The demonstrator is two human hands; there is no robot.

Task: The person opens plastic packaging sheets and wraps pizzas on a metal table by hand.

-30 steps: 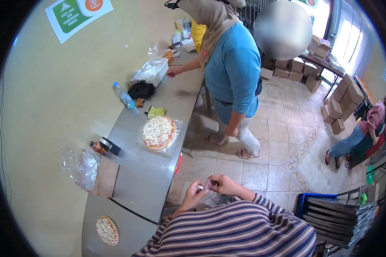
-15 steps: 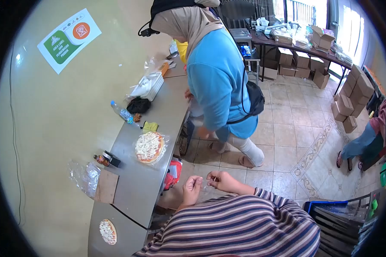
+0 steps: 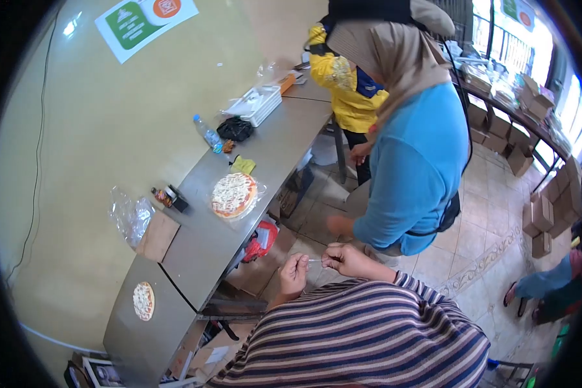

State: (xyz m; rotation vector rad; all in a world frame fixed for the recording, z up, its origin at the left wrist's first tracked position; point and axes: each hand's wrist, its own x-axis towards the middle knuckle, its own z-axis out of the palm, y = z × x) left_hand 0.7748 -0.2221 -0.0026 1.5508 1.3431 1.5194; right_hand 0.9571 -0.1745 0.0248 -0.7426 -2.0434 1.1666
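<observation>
My left hand is closed in a pinch, at the lower middle of the head view. Beside it my right hand pinches too. A thin, clear strip stretches between the fingertips of both hands; it looks like plastic. Left of my hands, on the grey table, a large pizza with white topping lies on clear plastic. A smaller pizza rests at the table's near end.
A person in blue stands just beyond my hands, another in yellow behind. The table holds a bottle, white basket, black bag, yellow-green cloth and brown board. Boxes stand right.
The person in blue has moved right and closer, and the person in yellow now shows more fully. My hands remain close together, with the clear strip now drawn straight between them.
</observation>
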